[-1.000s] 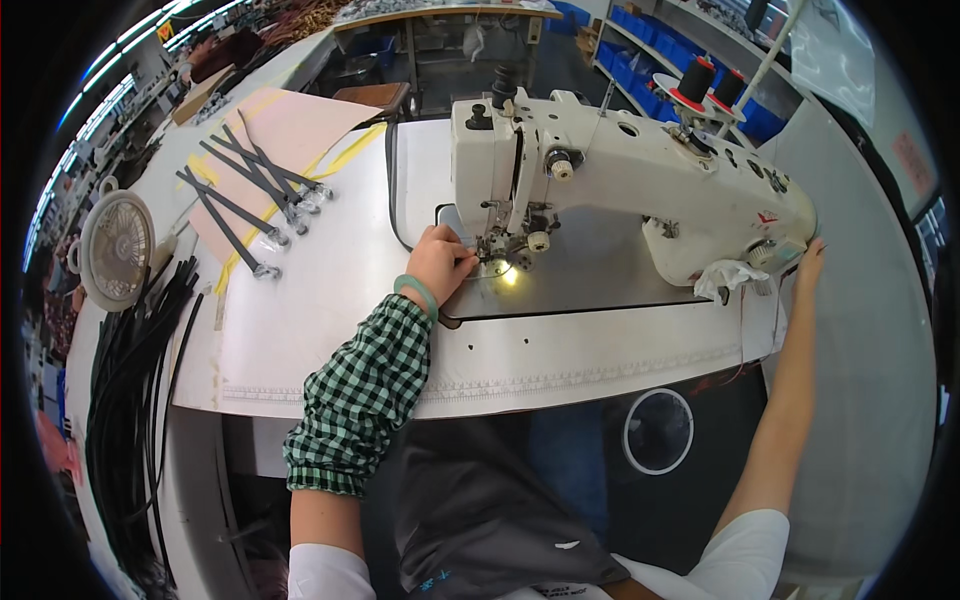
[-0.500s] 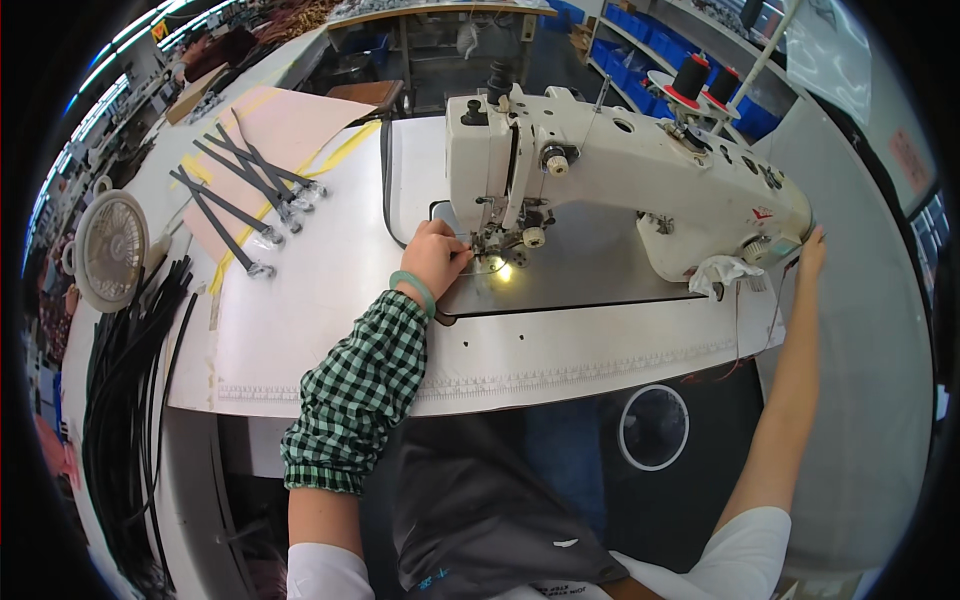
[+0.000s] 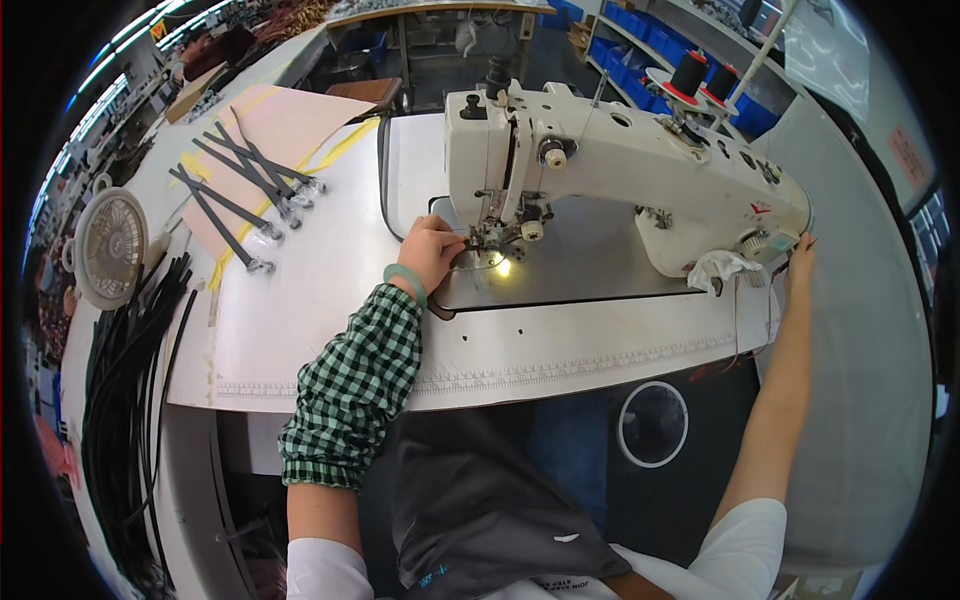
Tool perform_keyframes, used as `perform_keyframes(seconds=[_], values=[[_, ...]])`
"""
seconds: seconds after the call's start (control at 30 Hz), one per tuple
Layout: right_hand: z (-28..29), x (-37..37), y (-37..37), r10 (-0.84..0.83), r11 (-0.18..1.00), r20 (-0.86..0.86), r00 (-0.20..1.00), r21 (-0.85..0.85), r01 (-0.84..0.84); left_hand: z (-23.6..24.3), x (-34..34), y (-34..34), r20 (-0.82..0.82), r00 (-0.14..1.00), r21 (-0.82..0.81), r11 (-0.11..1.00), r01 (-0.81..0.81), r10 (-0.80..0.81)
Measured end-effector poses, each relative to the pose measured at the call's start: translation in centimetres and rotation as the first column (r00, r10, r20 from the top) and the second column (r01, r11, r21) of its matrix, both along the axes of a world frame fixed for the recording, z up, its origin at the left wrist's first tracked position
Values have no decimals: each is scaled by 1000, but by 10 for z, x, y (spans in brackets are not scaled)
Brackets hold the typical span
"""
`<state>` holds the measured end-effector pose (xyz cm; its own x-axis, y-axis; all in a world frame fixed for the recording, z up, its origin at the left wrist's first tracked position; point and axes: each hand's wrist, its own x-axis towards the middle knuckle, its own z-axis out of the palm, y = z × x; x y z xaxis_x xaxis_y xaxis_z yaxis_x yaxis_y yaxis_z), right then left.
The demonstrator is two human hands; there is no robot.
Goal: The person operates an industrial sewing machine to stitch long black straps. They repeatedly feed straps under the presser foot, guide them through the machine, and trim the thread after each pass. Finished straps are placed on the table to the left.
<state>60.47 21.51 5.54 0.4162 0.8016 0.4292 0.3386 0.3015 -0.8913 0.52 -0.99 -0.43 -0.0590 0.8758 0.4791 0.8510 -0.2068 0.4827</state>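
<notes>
My left hand (image 3: 430, 252), below a green bangle and checked sleeve, pinches a narrow black strip (image 3: 385, 190) beside the presser foot (image 3: 488, 245) of a white sewing machine (image 3: 665, 170). The strip curves from behind toward those fingers; its end at the needle is hard to make out. A small lamp (image 3: 500, 264) lights the metal plate (image 3: 560, 280). My right hand (image 3: 802, 258) has its fingers curled on the handwheel (image 3: 805, 215) at the machine's right end, partly out of sight.
Several black straps with wrapped ends (image 3: 225, 215) lie on pink sheets (image 3: 290, 110) at the left, beside a round mesh basket (image 3: 112, 250) and long black strips (image 3: 125, 400). Thread cones (image 3: 690, 75) stand atop the machine; blue bins (image 3: 630, 65) fill shelves behind.
My right hand rose on the handwheel, then moved slightly back down. My left hand stays pinched by the presser foot. The whole view has shifted slightly.
</notes>
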Motion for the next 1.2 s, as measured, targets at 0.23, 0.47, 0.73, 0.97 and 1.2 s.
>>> perform_keyframes(seconds=[0.23, 0.47, 0.73, 0.97, 1.2], values=[[1, 3, -3, -18, 999, -5, 1000, -42, 18, 40, -26, -52, -492, 871, -285, 947, -145, -15], [4, 3, -3, -17, 997, 1, 1000, -78, 17, 37, 45, -61, 376, 927, -386, 907, 166, -10], [4, 3, -4, 6, 995, -7, 1000, -95, -7, 33, 48, -55, 496, 864, -517, 830, 208, 92], [15, -9, -14, -12, 993, -37, 999, -115, 8, 36, 20, -51, -105, 983, -218, 968, 126, -152], [29, 9, 9, -156, 985, 188, 970, -45, 167, 15, 9, -42, -170, 937, -174, 945, 276, -305]])
